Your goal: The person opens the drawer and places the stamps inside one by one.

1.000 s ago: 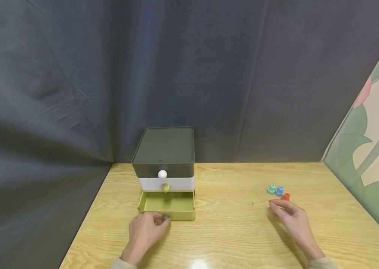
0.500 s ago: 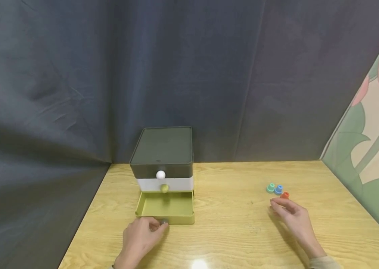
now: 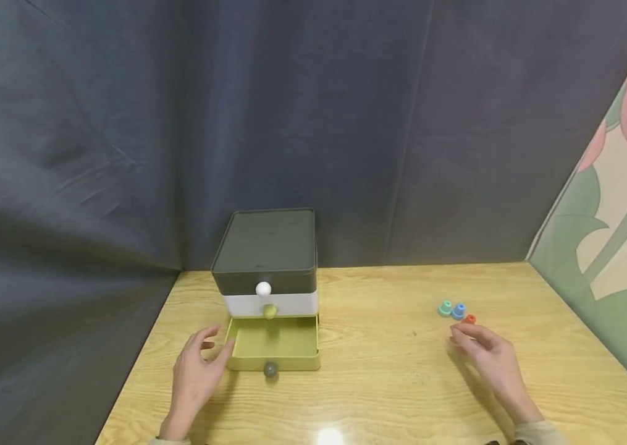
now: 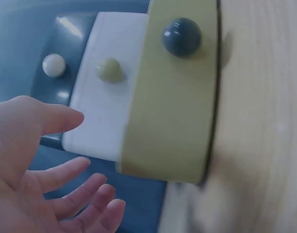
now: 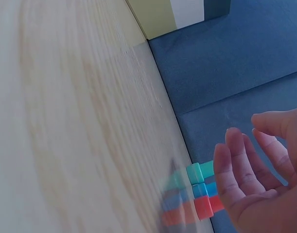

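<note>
A small three-drawer cabinet [image 3: 265, 259] stands on the wooden table [image 3: 380, 371], dark grey on top, white in the middle. Its olive bottom drawer [image 3: 274, 346] is pulled out and looks empty, with a dark knob [image 3: 270, 369] on its front. My left hand [image 3: 195, 371] hovers just left of the drawer, fingers spread, holding nothing; in the left wrist view the left hand [image 4: 36, 174] sits beside the drawer front [image 4: 172, 97]. My right hand [image 3: 485, 355] rests on the table with loose fingers just short of three small caps: teal [image 3: 445, 308], blue [image 3: 458, 311] and red [image 3: 469, 319].
Dark blue cloth [image 3: 291, 123] hangs behind the table and down the left side. A flowered panel [image 3: 619, 216] closes off the right. Bare tabletop lies between the drawer and the caps.
My left hand has let go of the drawer's dark knob and moved left of the drawer, opening up. The drawer stays pulled out. The right hand has barely shifted.
</note>
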Motion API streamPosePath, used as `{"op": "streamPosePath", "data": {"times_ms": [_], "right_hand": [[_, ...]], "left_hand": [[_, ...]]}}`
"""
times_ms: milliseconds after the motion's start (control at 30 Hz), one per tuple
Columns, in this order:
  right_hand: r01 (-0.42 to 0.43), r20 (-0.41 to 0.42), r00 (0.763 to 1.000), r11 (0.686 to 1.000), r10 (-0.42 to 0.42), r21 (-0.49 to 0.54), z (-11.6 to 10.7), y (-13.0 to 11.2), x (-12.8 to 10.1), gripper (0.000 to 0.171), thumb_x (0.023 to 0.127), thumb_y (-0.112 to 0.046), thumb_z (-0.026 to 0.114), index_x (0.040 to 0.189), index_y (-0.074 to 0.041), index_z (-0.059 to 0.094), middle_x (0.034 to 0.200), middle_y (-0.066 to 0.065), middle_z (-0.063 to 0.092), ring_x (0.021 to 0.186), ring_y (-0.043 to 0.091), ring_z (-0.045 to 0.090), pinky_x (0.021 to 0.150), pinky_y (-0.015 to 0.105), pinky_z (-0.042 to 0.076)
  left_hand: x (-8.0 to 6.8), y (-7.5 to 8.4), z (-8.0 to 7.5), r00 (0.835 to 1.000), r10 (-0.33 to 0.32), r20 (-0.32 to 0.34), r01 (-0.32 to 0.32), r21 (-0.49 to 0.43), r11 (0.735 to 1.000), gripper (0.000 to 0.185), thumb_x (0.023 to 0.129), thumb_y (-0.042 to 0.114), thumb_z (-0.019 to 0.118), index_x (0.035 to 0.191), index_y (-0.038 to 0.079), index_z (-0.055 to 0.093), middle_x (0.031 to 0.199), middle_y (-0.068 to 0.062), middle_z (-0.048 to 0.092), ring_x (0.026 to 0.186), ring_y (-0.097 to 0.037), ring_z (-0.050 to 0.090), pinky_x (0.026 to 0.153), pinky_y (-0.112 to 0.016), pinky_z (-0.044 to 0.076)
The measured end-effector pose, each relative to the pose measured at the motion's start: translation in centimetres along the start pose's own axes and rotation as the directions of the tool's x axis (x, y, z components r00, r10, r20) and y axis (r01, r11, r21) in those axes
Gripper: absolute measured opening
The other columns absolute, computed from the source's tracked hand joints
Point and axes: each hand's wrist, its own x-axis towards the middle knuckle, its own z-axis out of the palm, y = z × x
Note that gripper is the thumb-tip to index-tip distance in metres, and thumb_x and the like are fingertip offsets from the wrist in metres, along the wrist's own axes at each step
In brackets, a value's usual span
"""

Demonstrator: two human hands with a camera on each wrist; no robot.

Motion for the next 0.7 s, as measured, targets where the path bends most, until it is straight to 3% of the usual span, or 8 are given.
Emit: {"op": "streamPosePath", "data": {"times_ms": [100,267,500,700], "right_hand": [[-0.006,0.006,1.0,1.0,0.006,0.0,-0.1,-0.2,0.1,0.048,0.106,-0.029,0.069,0.139,0.004,0.063,0.103,-0.039,0.065,0.092,-0.002,0.074,0.083,0.015,0.058],[-0.008,-0.006,1.0,1.0,0.008,-0.003,-0.4,-0.2,0.0,0.047,0.105,-0.031,0.069,0.137,0.004,0.065,0.103,-0.035,0.069,0.091,0.001,0.075,0.082,0.014,0.057],[0.031,-0.047,0.998,1.0,-0.031,-0.002,-1.0,0.0,0.0,0.045,0.105,-0.028,0.07,0.135,0.005,0.067,0.103,-0.037,0.068,0.09,0.0,0.075,0.08,0.014,0.058],[0.063,-0.07,0.995,0.994,-0.07,-0.088,-1.9,-0.3,0.5,0.037,0.104,-0.034,0.072,0.129,-0.007,0.074,0.122,-0.017,0.077,0.09,0.0,0.076,0.079,0.011,0.055]], "left_hand": [[0.2,-0.8,0.4,0.999,-0.008,0.052,0.009,-0.019,1.0,0.053,0.101,0.035,0.074,0.145,0.008,0.063,0.142,-0.015,0.067,0.12,-0.033,0.069,0.089,-0.043,0.058],[0.3,-1.6,0.9,0.992,0.017,0.125,-0.02,0.024,1.0,0.047,0.099,0.028,0.076,0.141,0.007,0.067,0.138,-0.016,0.07,0.115,-0.034,0.071,0.09,-0.05,0.057],[0.3,-1.8,0.8,0.991,0.032,0.13,-0.037,0.043,0.998,0.047,0.098,0.031,0.077,0.139,0.009,0.069,0.139,-0.015,0.07,0.113,-0.032,0.072,0.09,-0.051,0.057],[0.4,-1.7,0.7,0.991,0.041,0.129,-0.046,0.038,0.998,0.05,0.097,0.033,0.078,0.14,0.009,0.068,0.14,-0.016,0.069,0.113,-0.032,0.071,0.09,-0.05,0.056]]}}
